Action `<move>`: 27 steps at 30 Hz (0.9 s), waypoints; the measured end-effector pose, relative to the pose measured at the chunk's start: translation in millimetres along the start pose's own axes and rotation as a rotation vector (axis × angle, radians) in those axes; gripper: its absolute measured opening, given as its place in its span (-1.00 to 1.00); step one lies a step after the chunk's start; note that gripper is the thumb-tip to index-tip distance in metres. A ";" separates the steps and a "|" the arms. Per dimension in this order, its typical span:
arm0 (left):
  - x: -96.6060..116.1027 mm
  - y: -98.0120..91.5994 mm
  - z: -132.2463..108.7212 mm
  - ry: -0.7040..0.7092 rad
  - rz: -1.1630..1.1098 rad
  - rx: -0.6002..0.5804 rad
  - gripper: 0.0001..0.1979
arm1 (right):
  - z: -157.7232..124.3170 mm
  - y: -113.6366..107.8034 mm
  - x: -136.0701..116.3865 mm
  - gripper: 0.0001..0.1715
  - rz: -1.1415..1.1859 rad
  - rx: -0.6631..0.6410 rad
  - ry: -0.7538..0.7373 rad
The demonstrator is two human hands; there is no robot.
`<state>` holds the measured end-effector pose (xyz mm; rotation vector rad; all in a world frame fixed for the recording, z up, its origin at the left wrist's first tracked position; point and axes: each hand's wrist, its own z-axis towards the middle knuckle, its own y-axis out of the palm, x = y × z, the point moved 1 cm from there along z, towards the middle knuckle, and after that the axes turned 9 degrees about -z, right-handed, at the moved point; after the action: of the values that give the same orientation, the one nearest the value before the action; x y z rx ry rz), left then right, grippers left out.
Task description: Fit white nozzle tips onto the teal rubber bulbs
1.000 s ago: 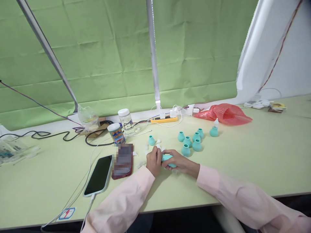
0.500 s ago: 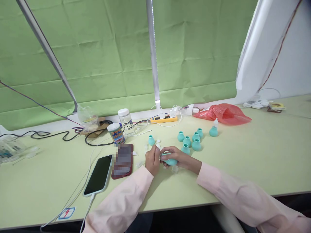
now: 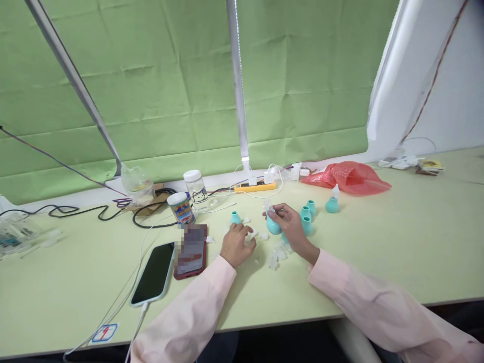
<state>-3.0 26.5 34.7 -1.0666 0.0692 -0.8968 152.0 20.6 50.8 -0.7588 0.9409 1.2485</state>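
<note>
My right hand grips a teal squeeze bulb upright, just above the table. A clear plastic piece is fitted in the bulb's neck. Over the small white tips hovers my left hand, thumb and forefinger apart, one white tip lying by its fingertips. Behind the left hand stands a single teal bulb. Several open-necked bulbs sit beyond the right hand, which partly hides some. Clear plastic pieces lie between my hands. Farther right is a bulb with a white tip.
Two phones, one black-screened and one in a red case, lie left of my hands. A labelled can and a clear jar stand behind them. At the back are a yellow power strip and a red bubble-wrap bag.
My hands have moved apart. The right hand has lifted the bulb and turned it upright, a clear piece now showing in its neck. The left hand has let go and opened over the white tips.
</note>
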 end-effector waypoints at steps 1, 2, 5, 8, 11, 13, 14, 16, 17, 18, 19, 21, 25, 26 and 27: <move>0.0 3.5 -1.5 0.033 0.083 -0.022 -0.72 | -0.1 0.6 0.5 -0.77 -0.002 0.000 -0.007; -0.7 7.6 -3.2 0.069 0.149 -0.044 -0.64 | -0.4 1.2 0.9 -0.77 -0.005 -0.004 -0.014; -5.6 20.4 -8.1 0.154 0.279 -0.124 -0.57 | -1.8 3.4 2.4 -0.76 -0.026 -0.027 -0.036; -11.0 28.1 -9.4 0.165 0.318 -0.178 -0.60 | -3.5 5.1 4.8 -0.75 -0.057 -0.067 -0.054; -13.9 30.0 -6.6 0.146 0.332 -0.179 -0.69 | -4.2 5.6 8.2 -0.75 -0.080 -0.098 -0.076; -15.0 30.8 -4.1 0.146 0.321 -0.166 -0.74 | -4.1 5.9 10.8 -0.75 -0.103 -0.104 -0.089; -15.5 31.4 -3.0 0.148 0.310 -0.157 -0.75 | -4.1 6.1 12.0 -0.76 -0.118 -0.105 -0.097; -16.1 32.5 -1.3 0.159 0.268 -0.133 -0.72 | -5.0 6.7 13.2 -0.77 -0.158 -0.094 -0.122; -16.0 32.5 -0.8 0.165 0.229 -0.115 -0.70 | -6.1 7.0 12.9 -0.78 -0.184 -0.083 -0.142; -15.5 31.7 -0.3 0.165 0.172 -0.086 -0.68 | -7.5 7.3 11.8 -0.79 -0.215 -0.067 -0.167; -14.7 29.9 0.1 0.155 0.098 -0.040 -0.66 | -9.3 7.5 10.0 -0.80 -0.253 -0.051 -0.197; -11.9 23.0 0.7 0.101 -0.098 0.088 -0.68 | -13.4 7.8 5.3 -0.83 -0.346 -0.036 -0.266; -7.0 2.9 2.9 -0.105 -0.599 0.331 -0.78 | -19.4 8.6 -0.3 -0.87 -0.569 -0.112 -0.346; -6.9 -1.1 3.8 -0.168 -0.722 0.356 -0.80 | -19.9 8.8 0.2 -0.88 -0.618 -0.139 -0.345; -7.4 -4.3 4.7 -0.232 -0.830 0.379 -0.81 | -20.1 8.9 1.4 -0.89 -0.660 -0.164 -0.341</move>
<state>-8.3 34.1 37.9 -0.8230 -0.7591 -1.4429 139.9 4.9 41.0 -0.8595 0.2668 0.8312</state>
